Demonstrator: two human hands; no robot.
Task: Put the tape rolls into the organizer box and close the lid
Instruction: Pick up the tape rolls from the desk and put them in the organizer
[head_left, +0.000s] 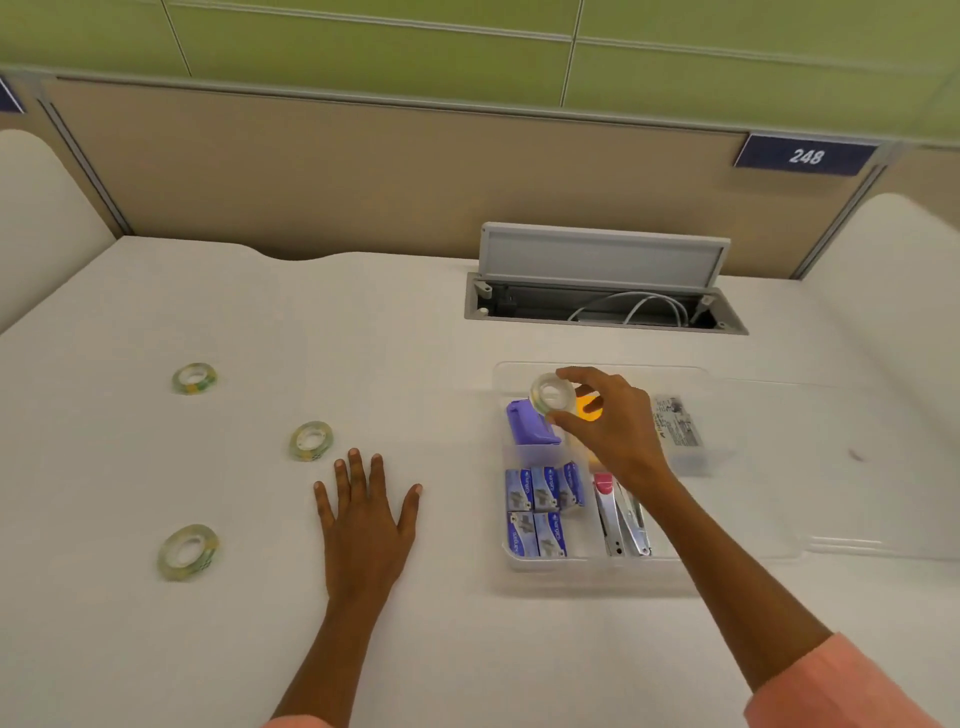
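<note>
The clear plastic organizer box (524, 558), at about 3 o'clock on the white counter (415, 338), is hard to trace: its transparent walls nearly vanish, its open clear lid (831, 467) lies flat toward 3 o'clock, and the right forearm hides part of the compartments. The right hand (613, 431) hovers over the box's far end, fingers (571, 373) pinched around a clear tape roll with a white core (551, 393). The blue staple cartons (540, 512) carry print too blurred to read, as does a white label (678, 421); a blue wall plate (805, 156) reads "248". Three more clear, green-tinged tape rolls lie flat at 9 o'clock: far (194, 378), middle (311, 440), near (188, 552). The left hand (366, 525) rests flat, fingers spread, empty.
</note>
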